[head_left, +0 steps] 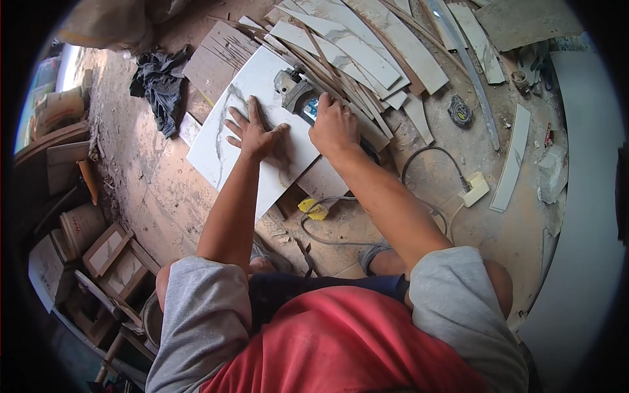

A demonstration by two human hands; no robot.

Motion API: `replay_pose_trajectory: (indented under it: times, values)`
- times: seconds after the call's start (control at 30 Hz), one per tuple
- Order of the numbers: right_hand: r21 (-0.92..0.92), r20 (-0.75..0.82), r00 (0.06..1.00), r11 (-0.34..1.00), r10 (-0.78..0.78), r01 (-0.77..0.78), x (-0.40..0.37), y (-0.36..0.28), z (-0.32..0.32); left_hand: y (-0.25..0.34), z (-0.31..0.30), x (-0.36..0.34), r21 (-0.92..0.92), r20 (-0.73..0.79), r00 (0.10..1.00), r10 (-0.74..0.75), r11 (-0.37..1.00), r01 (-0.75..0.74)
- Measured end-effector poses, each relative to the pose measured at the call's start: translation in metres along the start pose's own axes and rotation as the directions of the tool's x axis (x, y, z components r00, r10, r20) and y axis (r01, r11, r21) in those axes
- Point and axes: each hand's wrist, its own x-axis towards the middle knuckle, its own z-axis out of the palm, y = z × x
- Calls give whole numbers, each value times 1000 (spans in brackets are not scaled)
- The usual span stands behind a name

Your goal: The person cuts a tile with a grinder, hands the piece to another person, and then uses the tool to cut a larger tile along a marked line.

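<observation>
My left hand (pixel 254 131) lies on a white marbled tile (pixel 219 144) with its fingers spread. My right hand (pixel 335 124) is wrapped round the body of an angle grinder (pixel 303 99), whose grey head rests over the tile's right side. The cutting disc is mostly hidden beneath the head. Under the tile's lower right side, part of another board or tile (pixel 325 178) shows. From behind my right forearm a grey cord (pixel 305 230) loops across the floor.
Long tile offcuts (pixel 367 49) are piled at the top. To the right lie a tape measure (pixel 460 111), a metal straightedge (pixel 481 98) and a power socket (pixel 474 190) with a plug in it. A yellow sponge-like piece (pixel 313 209) sits below the tile, and a dark cloth (pixel 159 88) lies upper left.
</observation>
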Motion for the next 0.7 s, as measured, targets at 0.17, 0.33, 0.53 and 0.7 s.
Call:
replay_pose_trajectory:
  times: [0.17,0.33,0.53,0.7]
  values:
    - [-8,9,1000,1000,4,-4,0,0,-1,-1,0,0,1,-5,1000,9,1000,-9]
    - [-12,8,1000,1000,-6,7,-2,2,-2,-1,1,0,2,-12,1000,14,1000,-14]
    - [-5,20,1000,1000,0,0,-4,2,-3,7,-4,-4,18,0,1000,-16,1000,16]
    - [-10,20,1000,1000,3,-3,-5,3,-2,7,-3,-4,13,-7,1000,-11,1000,11]
